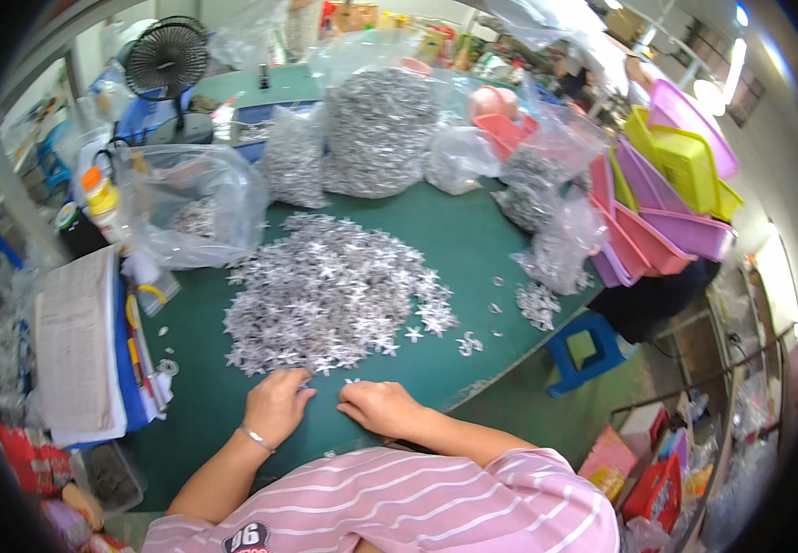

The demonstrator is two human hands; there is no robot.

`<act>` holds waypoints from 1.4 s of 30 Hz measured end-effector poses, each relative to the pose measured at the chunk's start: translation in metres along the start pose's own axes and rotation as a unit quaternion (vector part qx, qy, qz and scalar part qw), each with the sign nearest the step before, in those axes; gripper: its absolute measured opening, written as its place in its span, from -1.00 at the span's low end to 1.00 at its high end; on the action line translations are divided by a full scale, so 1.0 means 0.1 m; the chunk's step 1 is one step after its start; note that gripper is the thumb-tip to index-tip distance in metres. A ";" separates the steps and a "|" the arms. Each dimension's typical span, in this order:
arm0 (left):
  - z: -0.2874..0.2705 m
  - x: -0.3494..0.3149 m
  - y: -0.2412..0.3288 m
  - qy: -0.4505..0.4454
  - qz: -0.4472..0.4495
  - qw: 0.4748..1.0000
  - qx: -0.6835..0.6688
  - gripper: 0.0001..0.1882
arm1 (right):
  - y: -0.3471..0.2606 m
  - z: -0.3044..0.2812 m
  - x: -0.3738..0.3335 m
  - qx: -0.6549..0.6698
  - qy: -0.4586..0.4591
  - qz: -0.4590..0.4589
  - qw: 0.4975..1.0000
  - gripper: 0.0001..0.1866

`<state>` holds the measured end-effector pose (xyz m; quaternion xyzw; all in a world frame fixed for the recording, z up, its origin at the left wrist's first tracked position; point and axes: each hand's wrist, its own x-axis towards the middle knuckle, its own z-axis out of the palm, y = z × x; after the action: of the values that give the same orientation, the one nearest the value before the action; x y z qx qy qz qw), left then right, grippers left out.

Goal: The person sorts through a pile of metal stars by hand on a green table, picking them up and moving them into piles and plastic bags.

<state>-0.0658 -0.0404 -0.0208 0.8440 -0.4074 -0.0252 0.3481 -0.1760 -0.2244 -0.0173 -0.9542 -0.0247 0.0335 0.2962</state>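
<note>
A broad heap of small silvery-white star-shaped pieces (325,290) lies on the green tabletop (473,249) in front of me. My left hand (279,404), with a bracelet at the wrist, is at the heap's near edge. Its fingers are closed, thumb toward the right; what they pinch is too small to make out. My right hand (381,408) rests just to the right, fingers curled in and closed. A whitish bit shows by its fingertips, but I cannot tell what it is. A gap of green table separates the hands.
Behind the heap stand a large clear bag of grey pieces (376,134) and an open plastic bag (192,207). Papers (76,341) and pens lie left, below a black fan (167,60). Pink, purple and yellow-green bins (662,235) are stacked right, above a blue stool (588,355).
</note>
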 end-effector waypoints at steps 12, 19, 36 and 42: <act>-0.13 -0.13 -0.06 0.028 -0.070 0.995 -0.059 -0.92 | -0.07 -0.17 0.14 0.032 -0.047 -0.038 0.998 -0.78; -0.12 -0.15 -0.16 -0.043 -0.074 0.995 -0.042 -0.88 | 0.01 -0.05 0.10 0.026 0.002 -0.091 0.996 -0.85; -0.06 -0.25 -0.06 -0.004 -0.060 0.997 -0.046 -0.92 | -0.08 -0.03 -0.01 0.084 0.033 -0.020 0.996 -0.74; -0.21 -0.28 -0.09 -0.056 -0.238 0.812 -0.530 -0.91 | -0.01 0.06 -0.09 0.071 0.079 -0.033 0.994 -0.77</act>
<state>-0.0717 -0.0051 -0.0171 0.5964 -0.1364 -0.3668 0.7009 -0.1855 -0.2210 -0.0218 -0.9291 -0.0305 -0.0499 0.3652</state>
